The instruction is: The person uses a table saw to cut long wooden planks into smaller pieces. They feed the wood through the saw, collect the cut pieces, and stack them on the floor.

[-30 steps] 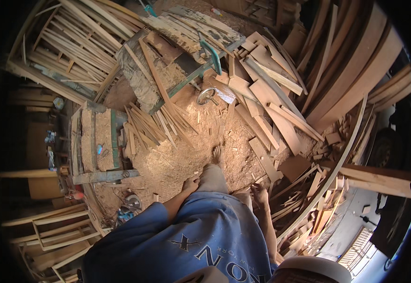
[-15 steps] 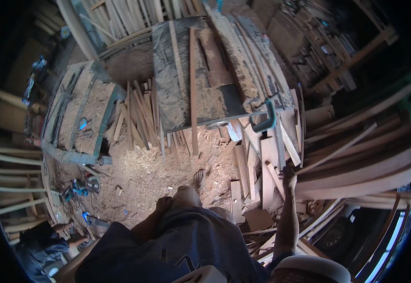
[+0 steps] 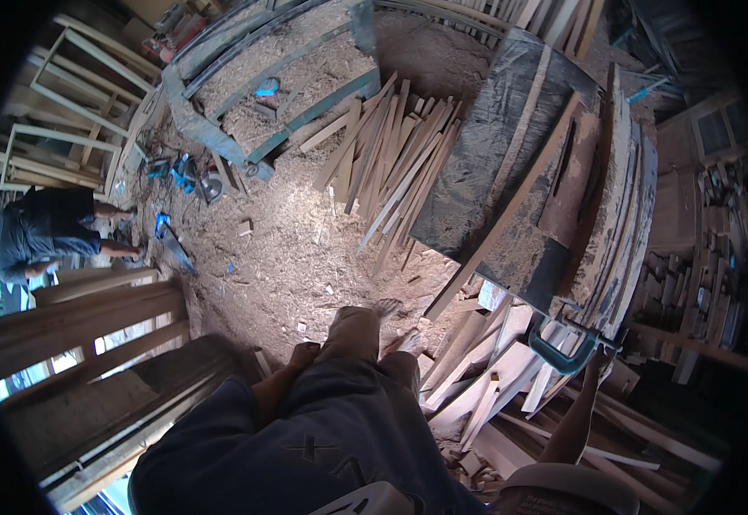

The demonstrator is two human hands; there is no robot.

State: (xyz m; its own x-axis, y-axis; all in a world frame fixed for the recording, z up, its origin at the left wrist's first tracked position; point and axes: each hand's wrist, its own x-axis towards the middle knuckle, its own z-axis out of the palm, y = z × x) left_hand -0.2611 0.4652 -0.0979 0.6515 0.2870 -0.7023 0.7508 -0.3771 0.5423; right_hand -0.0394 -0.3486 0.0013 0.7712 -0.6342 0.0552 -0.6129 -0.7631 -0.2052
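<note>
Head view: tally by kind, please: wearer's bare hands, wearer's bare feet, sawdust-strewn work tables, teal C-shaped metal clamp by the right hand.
Bare hands: 2 (left hand, right hand)
Bare feet: 2 (left foot, right foot)
Sawdust-strewn work tables: 2 (green-edged table, black-topped table)
Teal C-shaped metal clamp: 1
Total: 7

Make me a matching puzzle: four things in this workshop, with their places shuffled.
1. teal C-shaped metal clamp
2. person's bare left hand
3. blue-handled tool with a flat grey blade
4. long brown wooden strip

A. on the shavings-covered floor
B. along the dark tabletop, overhanging its edge
C. close by the right hand
D. beside the tan-clad left leg

Pairs: 1-C; 2-D; 3-A; 4-B
</note>
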